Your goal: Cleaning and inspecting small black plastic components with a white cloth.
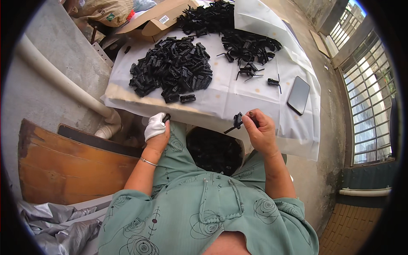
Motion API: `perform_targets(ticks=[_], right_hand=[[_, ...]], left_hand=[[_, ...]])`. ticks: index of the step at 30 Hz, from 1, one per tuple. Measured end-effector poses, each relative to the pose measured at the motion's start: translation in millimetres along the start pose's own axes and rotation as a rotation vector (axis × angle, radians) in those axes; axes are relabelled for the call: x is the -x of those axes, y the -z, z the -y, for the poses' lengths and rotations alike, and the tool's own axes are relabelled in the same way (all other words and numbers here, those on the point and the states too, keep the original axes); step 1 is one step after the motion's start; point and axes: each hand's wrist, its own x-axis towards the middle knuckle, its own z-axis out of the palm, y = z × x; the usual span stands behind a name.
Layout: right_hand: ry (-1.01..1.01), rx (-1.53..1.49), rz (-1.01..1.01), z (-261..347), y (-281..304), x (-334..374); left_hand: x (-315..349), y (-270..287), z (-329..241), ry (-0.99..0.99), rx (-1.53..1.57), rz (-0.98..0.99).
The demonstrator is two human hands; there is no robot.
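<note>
Two hands at the table's near edge, each gripping one black part.
The right hand [261,132] pinches a pronged black clip [237,120] at that edge; the left hand [158,131], in a white covering, is closed on a small black piece [166,117] just off it. On the white sheet [229,95]: one smartphone [298,95] near the right edge, one lone pronged part [273,82] beside it, and one left-hand heap [170,68], too dense to count. Sheet shows between heap and phone, reaching the near edge.
</note>
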Motion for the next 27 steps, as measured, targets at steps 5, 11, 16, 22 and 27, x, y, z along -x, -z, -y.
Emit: perform_targets(ticks=[5, 11, 16, 22, 27], right_hand=[[-0.027, 0.037, -0.011, 6, 0, -3], [-0.003, 0.007, 0.022, 7, -15, -8], [-0.019, -0.028, -0.001, -1, -9, -20], [0.008, -0.108, -0.002, -9, -9, -43], [0.035, -0.092, -0.030, -21, 4, -51]], left_hand=[[-31, 19, -26, -0.284, 0.230, -0.171], [-90, 3, -71, -0.283, -0.178, -0.252], [-117, 2, -68, -0.229, -0.395, -0.093], [-163, -6, -51, -0.187, -0.505, -0.151], [-153, 27, -57, -0.314, -0.401, -0.200]])
